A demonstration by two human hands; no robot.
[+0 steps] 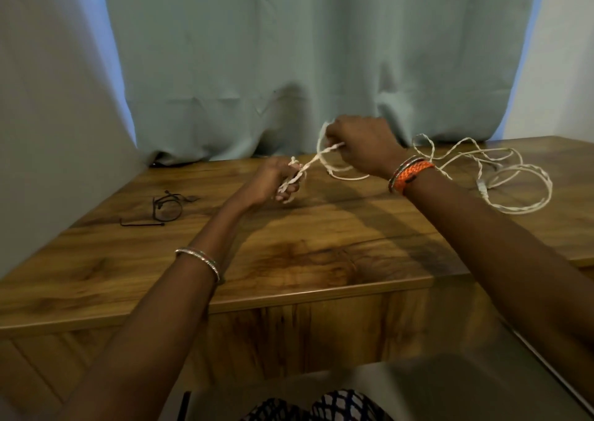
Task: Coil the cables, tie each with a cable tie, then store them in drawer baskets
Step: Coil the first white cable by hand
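Observation:
A long white twisted cable (514,176) lies in loose loops on the wooden table (289,253) at the back right. One stretch of it runs taut between my hands above the table's middle. My left hand (276,179) is closed around several short turns of the cable. My right hand (360,144), higher and further back, pinches the cable, and a loop hangs below it. A connector (481,186) rests among the loops on the right.
Black-framed glasses (165,208) lie on the table at the left. A grey-green curtain (289,66) hangs along the table's back edge. Below the front edge is a wooden panel (289,340), and patterned fabric (321,406) shows at the bottom of the view.

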